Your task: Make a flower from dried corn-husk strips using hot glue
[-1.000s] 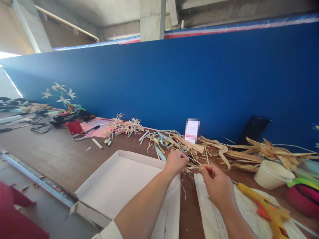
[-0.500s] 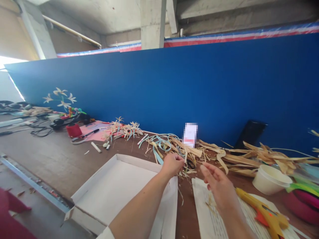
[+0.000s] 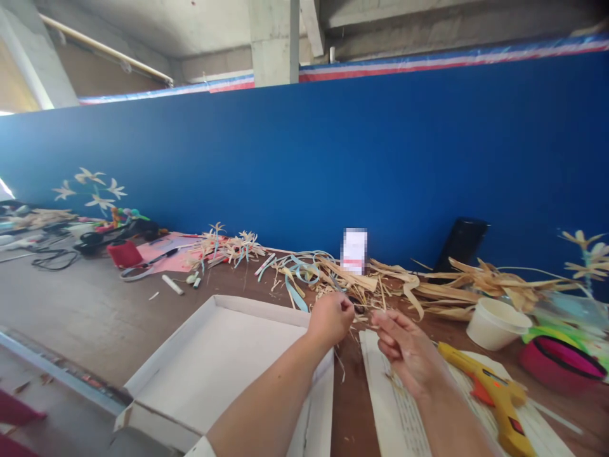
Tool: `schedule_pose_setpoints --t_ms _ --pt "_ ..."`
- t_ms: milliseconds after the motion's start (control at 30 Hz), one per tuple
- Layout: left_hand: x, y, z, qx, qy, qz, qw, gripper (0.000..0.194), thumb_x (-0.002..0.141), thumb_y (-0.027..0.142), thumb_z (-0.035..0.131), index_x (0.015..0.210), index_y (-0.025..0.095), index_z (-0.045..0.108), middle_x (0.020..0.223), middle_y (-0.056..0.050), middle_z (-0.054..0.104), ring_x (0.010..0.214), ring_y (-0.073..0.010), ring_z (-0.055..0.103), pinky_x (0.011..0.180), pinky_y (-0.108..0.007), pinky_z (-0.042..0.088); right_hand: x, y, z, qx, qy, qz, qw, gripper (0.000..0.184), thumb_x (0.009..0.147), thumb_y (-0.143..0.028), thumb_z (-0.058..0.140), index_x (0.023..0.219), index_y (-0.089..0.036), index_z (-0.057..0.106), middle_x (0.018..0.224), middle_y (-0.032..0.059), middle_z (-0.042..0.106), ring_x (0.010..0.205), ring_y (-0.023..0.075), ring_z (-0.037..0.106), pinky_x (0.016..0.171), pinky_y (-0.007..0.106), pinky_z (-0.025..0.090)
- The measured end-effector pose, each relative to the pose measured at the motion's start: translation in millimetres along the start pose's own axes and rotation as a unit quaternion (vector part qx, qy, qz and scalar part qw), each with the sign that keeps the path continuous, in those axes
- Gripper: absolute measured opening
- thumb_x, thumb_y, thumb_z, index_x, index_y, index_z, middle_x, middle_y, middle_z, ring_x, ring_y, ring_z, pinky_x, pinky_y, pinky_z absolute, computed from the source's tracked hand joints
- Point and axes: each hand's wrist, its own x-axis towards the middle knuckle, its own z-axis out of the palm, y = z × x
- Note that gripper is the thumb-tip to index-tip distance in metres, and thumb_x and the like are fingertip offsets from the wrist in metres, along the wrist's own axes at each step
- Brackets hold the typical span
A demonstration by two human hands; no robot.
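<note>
My left hand (image 3: 332, 317) is closed in a pinch over the far right corner of a white box lid (image 3: 223, 355). Whatever its fingertips hold is too small to make out. To its right, my right hand (image 3: 404, 346) has thumb and forefinger pressed together on a thin pale strip (image 3: 383, 293), which sticks up from the fingertips. Dried straw-coloured husk strips (image 3: 359, 279) lie in a loose heap just behind both hands, mixed with light blue ribbon (image 3: 297, 295). Beneath my right hand lies a printed sheet (image 3: 380, 381).
A yellow glue gun (image 3: 497, 393) lies on paper at the right, near a white cup (image 3: 497, 325) and a pink bowl-like thing (image 3: 561, 365). Small husk flowers (image 3: 226, 247) lie on pink paper. A blue panel (image 3: 304, 165) stands behind the table.
The view has turned slightly right. My right hand has come closer to my left, and its fingers have drawn together more. My left hand stays pinched and has rolled a little.
</note>
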Motion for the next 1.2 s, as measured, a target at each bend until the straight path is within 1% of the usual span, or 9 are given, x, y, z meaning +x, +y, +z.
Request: schedule_pose_setpoints --t_ms 133,233,367,600,767,900,967,1100,1200 --pt "5.9 -7.6 -2.9 -0.015 0.026 -0.017 0.999 0.017 0.07 0.018 0.046 0.06 0.017 0.059 0.063 -0.001 0.061 0.06 -0.0114 0.052 0.057 -0.021 0.035 -5.0 -11.1 -4.8 0.177 -0.041 -0.021 0.983 0.018 0.062 -0.022 0.077 0.07 -0.017 0.062 0.07 -0.0026 0.052 0.046 -0.0002 0.027 0.039 0.013 0.026" --pt "10.4 -14.0 -3.8 -0.042 0.039 -0.038 0.998 0.016 0.07 0.019 0.047 0.058 0.017 0.059 0.061 0.0 0.06 0.06 -0.011 0.052 0.057 -0.021 0.035 -8.5 -18.5 -10.4 0.283 -0.068 -0.02 0.957 0.018 0.065 -0.02 0.076 0.074 -0.018 0.06 0.068 -0.0052 0.047 0.044 -0.0016 0.03 0.039 0.011 0.029" --pt "17.5 -24.2 -4.3 -0.103 0.043 -0.094 0.989 0.015 0.069 0.023 0.052 0.061 0.016 0.062 0.059 0.0 0.06 0.059 -0.011 0.053 0.056 -0.021 0.036 -11.7 -23.8 -16.3 0.365 -0.103 -0.034 0.925 0.02 0.065 -0.019 0.076 0.074 -0.02 0.058 0.065 -0.0073 0.043 0.042 -0.0023 0.033 0.038 0.011 0.031" --pt "27.2 -30.2 -11.1 -0.291 -0.011 -0.198 0.936 0.016 0.074 0.025 0.053 0.068 0.013 0.063 0.05 0.001 0.052 0.041 -0.0071 0.044 0.044 -0.019 0.036 -9.8 -21.7 -12.3 0.336 -0.073 -0.001 0.939 0.019 0.064 -0.015 0.075 0.075 -0.018 0.059 0.07 -0.0046 0.046 0.044 -0.0029 0.035 0.037 0.008 0.032" --pt "29.0 -29.9 -13.6 -0.336 -0.01 -0.219 0.916 0.017 0.077 0.018 0.05 0.079 0.01 0.065 0.058 -0.002 0.059 0.044 -0.0071 0.049 0.048 -0.019 0.042 -8.0 -22.0 -8.8 0.32 -0.034 0.006 0.947 0.021 0.061 -0.016 0.077 0.074 -0.018 0.061 0.07 -0.0035 0.049 0.047 -0.0011 0.038 0.037 0.008 0.033" --pt "28.0 -37.6 -11.8 -0.279 0.001 -0.2 0.939 0.034 0.076 0.01 0.047 0.107 0.014 0.062 0.08 -0.007 0.067 0.053 -0.01 0.057 0.052 -0.021 0.044 -5.0 -21.0 -7.9 0.286 0.008 0.004 0.958 0.023 0.06 -0.018 0.077 0.078 -0.018 0.063 0.074 -0.0022 0.054 0.055 0.002 0.046 0.039 0.009 0.037" --pt "27.0 -41.1 -11.8 -0.222 0.024 -0.162 0.961 0.037 0.075 0.009 0.048 0.108 0.017 0.062 0.093 -0.008 0.067 0.067 -0.012 0.061 0.062 -0.022 0.047 -3.0 -20.2 -7.3 0.269 0.02 0.001 0.963 0.024 0.06 -0.02 0.077 0.08 -0.018 0.064 0.076 -0.0018 0.057 0.058 0.0035 0.049 0.04 0.01 0.037" --pt "24.0 -41.1 -14.5 -0.118 0.045 -0.107 0.986 0.028 0.078 0.02 0.05 0.102 0.017 0.066 0.1 -0.007 0.067 0.089 -0.0166 0.061 0.08 -0.026 0.045 -0.2 -19.4 -7.2 0.257 0.035 0.002 0.966 0.025 0.062 -0.02 0.076 0.083 -0.016 0.065 0.079 -0.001 0.06 0.062 0.0048 0.053 0.042 0.011 0.039" --pt "21.4 -36.6 -16.9 -0.085 0.033 -0.092 0.992 0.04 0.078 0.033 0.054 0.116 0.019 0.058 0.106 -0.008 0.064 0.095 -0.0184 0.059 0.084 -0.028 0.044 0.2 -19.0 -8.5 0.255 0.041 0.004 0.966 0.026 0.064 -0.02 0.075 0.087 -0.016 0.065 0.083 0.0 0.063 0.064 0.0054 0.055 0.044 0.011 0.041"
